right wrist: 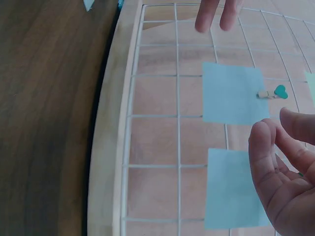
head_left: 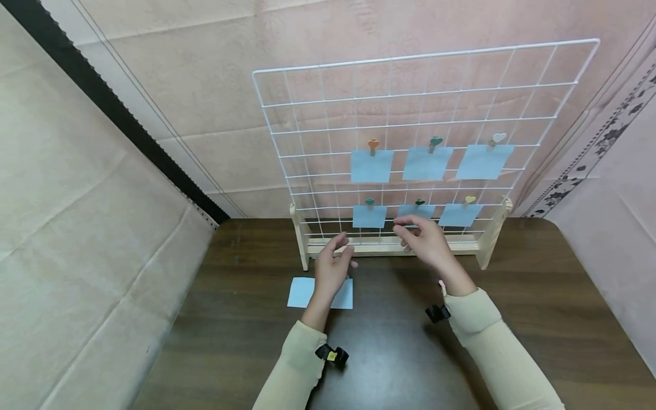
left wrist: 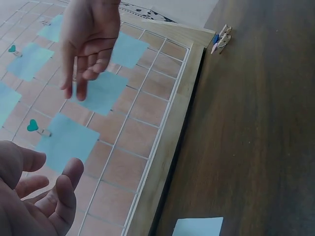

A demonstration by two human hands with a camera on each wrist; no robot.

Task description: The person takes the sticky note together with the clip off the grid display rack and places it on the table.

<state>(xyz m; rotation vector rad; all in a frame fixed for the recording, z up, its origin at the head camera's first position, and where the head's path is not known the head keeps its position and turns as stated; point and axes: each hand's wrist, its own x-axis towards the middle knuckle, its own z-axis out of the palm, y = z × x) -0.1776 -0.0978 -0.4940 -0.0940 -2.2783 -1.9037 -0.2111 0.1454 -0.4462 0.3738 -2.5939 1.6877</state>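
A white wire grid stands upright in a wooden base (head_left: 328, 249). Blue paper notes hang on it in two rows, each under a small heart-topped clip. The upper row has a left note (head_left: 371, 168), a middle note (head_left: 427, 166) and a right note (head_left: 484, 163). My right hand (head_left: 422, 239) is in front of the lower middle note (head_left: 416, 210), thumb and forefinger apart in the right wrist view, nothing between them. Near the lower left note (head_left: 369, 217), my left hand (head_left: 332, 267) hovers with loosely bent, parted fingers, holding nothing.
Blue paper (head_left: 299, 292) lies on the dark wooden table (head_left: 246, 330), partly hidden behind my left hand. Several small clips (left wrist: 222, 39) lie on the table by the base's far end in the left wrist view. Pale cloth (head_left: 92, 228) hangs around the table.
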